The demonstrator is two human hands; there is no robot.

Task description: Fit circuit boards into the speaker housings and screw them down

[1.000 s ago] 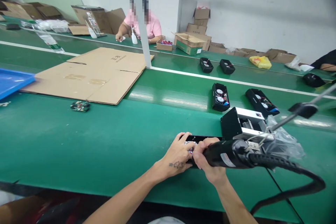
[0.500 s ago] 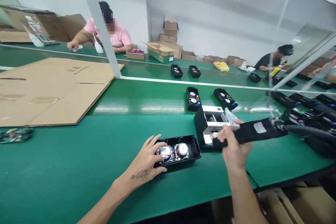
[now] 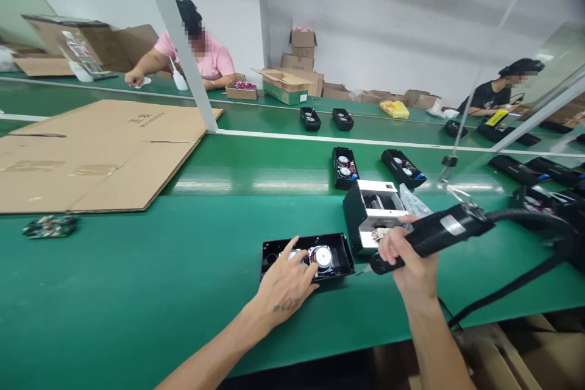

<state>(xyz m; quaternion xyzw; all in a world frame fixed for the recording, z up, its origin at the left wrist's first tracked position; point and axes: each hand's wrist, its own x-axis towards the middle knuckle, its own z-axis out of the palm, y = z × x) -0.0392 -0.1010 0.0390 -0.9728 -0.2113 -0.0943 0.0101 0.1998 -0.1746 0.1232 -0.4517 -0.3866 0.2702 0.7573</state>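
Note:
A black speaker housing (image 3: pixel 340 256) lies open side up on the green bench, with two round silver speakers (image 3: pixel 321 259) inside. My left hand (image 3: pixel 287 283) reaches over it from the near side, fingers apart and resting over the left speaker, which they partly cover. My right hand (image 3: pixel 414 262) is wrapped round a black electric screwdriver (image 3: pixel 441 231). Its bit points left, close to the housing's right end. Just behind the screwdriver stands a black-and-white screw feeder (image 3: pixel 354 219), beside a clear plastic bag (image 3: pixel 414 201).
A flat cardboard sheet (image 3: pixel 91 158) covers the left bench, with a circuit board (image 3: pixel 50 226) near it. More housings (image 3: pixel 345 167) lie beyond the feeder and at right. The screwdriver's cable (image 3: pixel 498 289) loops down right. Two people (image 3: pixel 219 64) sit across the line, behind metal posts (image 3: pixel 183 42).
The screwdriver has tilted and its tip has come away from the screw feeder toward the housing. My left hand has slid right, from the housing's left end to over the speakers.

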